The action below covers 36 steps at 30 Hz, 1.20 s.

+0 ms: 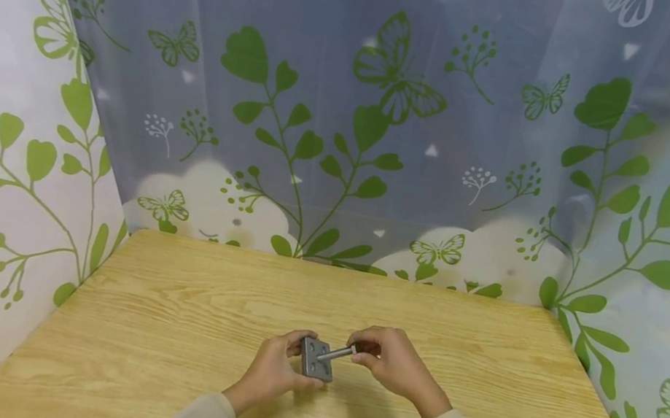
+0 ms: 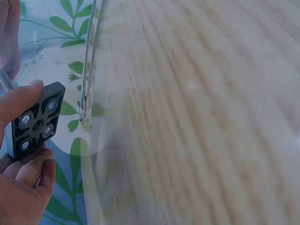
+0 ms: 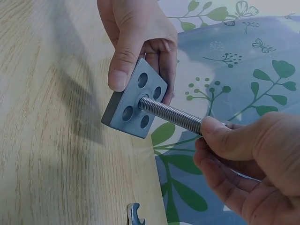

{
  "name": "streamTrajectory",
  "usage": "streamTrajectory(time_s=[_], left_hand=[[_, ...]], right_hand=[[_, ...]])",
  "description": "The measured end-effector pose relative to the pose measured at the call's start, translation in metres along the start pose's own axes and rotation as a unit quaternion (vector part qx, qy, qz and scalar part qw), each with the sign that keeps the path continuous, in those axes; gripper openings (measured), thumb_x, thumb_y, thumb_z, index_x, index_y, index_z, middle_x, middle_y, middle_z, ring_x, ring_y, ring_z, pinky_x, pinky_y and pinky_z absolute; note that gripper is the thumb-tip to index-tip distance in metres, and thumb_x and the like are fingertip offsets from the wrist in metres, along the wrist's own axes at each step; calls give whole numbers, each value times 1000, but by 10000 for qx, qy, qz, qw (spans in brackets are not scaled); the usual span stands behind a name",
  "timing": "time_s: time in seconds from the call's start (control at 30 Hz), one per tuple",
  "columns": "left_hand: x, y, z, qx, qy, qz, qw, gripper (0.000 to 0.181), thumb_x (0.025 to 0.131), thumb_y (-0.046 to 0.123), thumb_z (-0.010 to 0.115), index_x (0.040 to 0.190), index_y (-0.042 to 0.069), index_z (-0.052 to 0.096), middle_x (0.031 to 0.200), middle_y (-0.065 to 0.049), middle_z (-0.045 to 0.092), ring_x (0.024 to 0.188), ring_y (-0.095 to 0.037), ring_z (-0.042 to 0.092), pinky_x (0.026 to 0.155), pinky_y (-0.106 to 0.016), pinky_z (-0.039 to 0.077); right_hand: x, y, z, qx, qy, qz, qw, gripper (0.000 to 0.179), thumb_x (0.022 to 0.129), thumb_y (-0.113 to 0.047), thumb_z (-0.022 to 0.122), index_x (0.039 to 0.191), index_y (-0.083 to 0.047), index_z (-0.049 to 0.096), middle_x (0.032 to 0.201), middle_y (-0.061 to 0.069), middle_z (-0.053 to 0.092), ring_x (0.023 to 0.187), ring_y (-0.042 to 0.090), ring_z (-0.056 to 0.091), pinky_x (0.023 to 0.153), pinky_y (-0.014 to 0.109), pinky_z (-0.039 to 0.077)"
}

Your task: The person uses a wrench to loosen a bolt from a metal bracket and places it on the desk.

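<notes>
My left hand [image 1: 275,369] grips a grey square plate [image 1: 313,359] by its edges, thumb on one side and fingers on the other. Round holes [image 3: 142,80] sit near its corners; the back face [image 2: 37,123] is recessed and ribbed. From the plate's middle sticks out a threaded metal rod [image 3: 171,116], tilted toward the right. My right hand [image 1: 392,363] pinches the rod's far end between thumb and fingers, and those fingers partly hide that end. Both hands hold the joined pieces over the table.
The wood-grain table [image 1: 195,289] meets patterned curtains [image 1: 322,125] at its back and sides. A small curved shiny metal piece [image 3: 135,214] shows at the bottom of the right wrist view. A thin shiny strip [image 2: 89,61], of unclear kind, runs along the table's edge in the left wrist view.
</notes>
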<state>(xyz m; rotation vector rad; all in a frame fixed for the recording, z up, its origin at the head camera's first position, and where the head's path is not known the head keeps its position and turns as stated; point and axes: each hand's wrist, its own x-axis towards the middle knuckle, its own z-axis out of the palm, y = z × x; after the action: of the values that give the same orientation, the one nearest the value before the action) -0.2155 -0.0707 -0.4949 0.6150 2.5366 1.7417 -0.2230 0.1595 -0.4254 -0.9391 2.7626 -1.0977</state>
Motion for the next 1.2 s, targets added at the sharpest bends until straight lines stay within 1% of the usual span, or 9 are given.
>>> streamTrajectory(time_s=[0.17, 0.27, 0.37, 0.5, 0.67, 0.8, 0.9, 1.1, 1.2], left_hand=[[1, -1, -1, -16, 28, -95, 9999, 76, 64, 11, 89, 129, -6, 52, 124, -22, 61, 109, -31, 64, 90, -33, 54], [1, -2, -3, -42, 28, -218, 9998, 77, 65, 12, 89, 130, -6, 52, 125, -22, 61, 110, -31, 64, 91, -32, 54], [0, -4, -7, -115, 70, -377, 9992, 78, 65, 13, 89, 131, -6, 51, 125, -23, 60, 111, -32, 63, 91, -30, 54], [-3, -9, -15, -91, 105, -465, 9988, 80, 65, 13, 88, 132, -8, 49, 127, -26, 58, 112, -35, 61, 91, -32, 54], [-8, -18, -24, 55, 56, -551, 9984, 81, 67, 15, 88, 133, -9, 47, 129, -29, 55, 115, -40, 58, 92, -36, 53], [-11, -24, -29, 169, 38, -626, 9979, 81, 66, 14, 88, 132, -9, 48, 129, -30, 54, 116, -41, 57, 93, -36, 53], [-12, -27, -33, 271, 47, -702, 9972, 79, 66, 14, 88, 131, -8, 49, 127, -30, 56, 114, -41, 58, 92, -37, 53], [-14, -29, -40, 389, 27, -894, 9952, 80, 67, 16, 88, 131, -7, 47, 126, -31, 55, 114, -41, 58, 93, -42, 53], [-13, -29, -42, 606, 3, -905, 9941, 78, 68, 18, 88, 130, -6, 46, 126, -31, 55, 113, -41, 59, 94, -46, 52]], right_hand=[[0, 0, 1, 85, 54, 50, 9999, 19, 88, -6, 68, 106, -7, 70, 94, 2, 70, 79, 10, 64, 70, 23, 55], [-1, 2, 2, 152, 147, 121, 9997, 18, 88, -5, 68, 105, -7, 71, 94, 2, 71, 79, 10, 64, 70, 22, 55], [-2, 5, 4, 168, 276, 176, 9993, 19, 87, -3, 68, 105, -7, 71, 97, 5, 71, 82, 13, 65, 71, 22, 55], [-5, 13, 6, 253, 370, 349, 9984, 22, 86, -2, 68, 108, -3, 70, 102, 10, 71, 86, 18, 67, 72, 22, 56], [-10, 25, 12, 450, 305, 628, 9965, 21, 86, -3, 68, 107, 0, 70, 97, 10, 70, 87, 20, 66, 72, 24, 56], [-15, 33, 16, 495, 299, 642, 9963, 18, 87, -3, 68, 104, -1, 70, 97, 9, 70, 87, 20, 66, 73, 25, 57], [-18, 39, 19, 484, 295, 614, 9965, 17, 86, -3, 68, 103, 1, 70, 97, 10, 70, 85, 21, 67, 72, 24, 56], [-22, 50, 26, 659, 215, 753, 9947, 16, 86, -4, 69, 102, 0, 71, 93, 8, 71, 83, 18, 66, 71, 22, 55], [-23, 55, 28, 655, 60, 858, 9941, 17, 86, -7, 70, 102, -3, 72, 92, 5, 70, 83, 16, 65, 71, 23, 55]])
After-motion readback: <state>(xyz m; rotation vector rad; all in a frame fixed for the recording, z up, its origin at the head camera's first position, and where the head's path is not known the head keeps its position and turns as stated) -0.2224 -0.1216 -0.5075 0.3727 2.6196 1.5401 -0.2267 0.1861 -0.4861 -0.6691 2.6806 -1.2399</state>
